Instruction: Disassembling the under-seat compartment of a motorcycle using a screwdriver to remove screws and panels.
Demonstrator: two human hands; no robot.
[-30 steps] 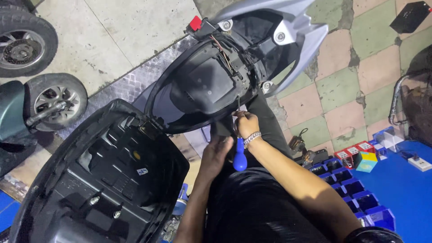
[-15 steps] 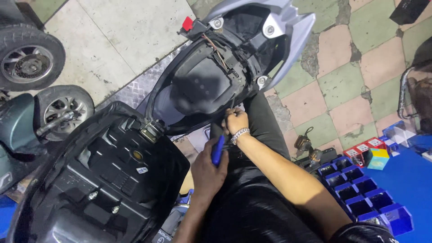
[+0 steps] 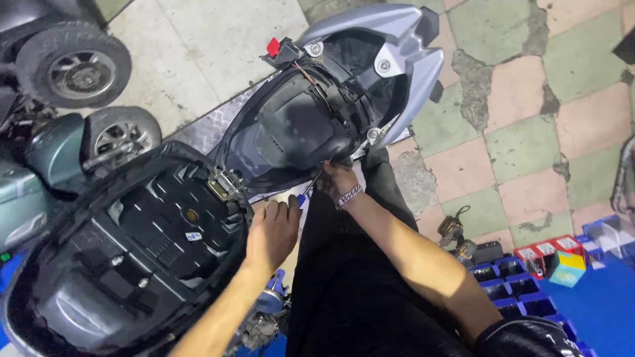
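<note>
One screwdriver (image 3: 311, 187), blue-handled, sits at the rim of the open under-seat tub (image 3: 297, 132). Your right hand (image 3: 337, 182) pinches its shaft, fingers closed. Your left hand (image 3: 272, 231) lies just beside, fingers loosely extended, its grasp hidden. One raised seat (image 3: 132, 251); two wheels (image 3: 73, 66) left.

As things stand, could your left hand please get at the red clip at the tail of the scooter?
Probably not without leaning forward: the left hand sits near the raised seat, while the red clip lies across the whole open storage tub. Nothing blocks it; it just looks far.
</note>
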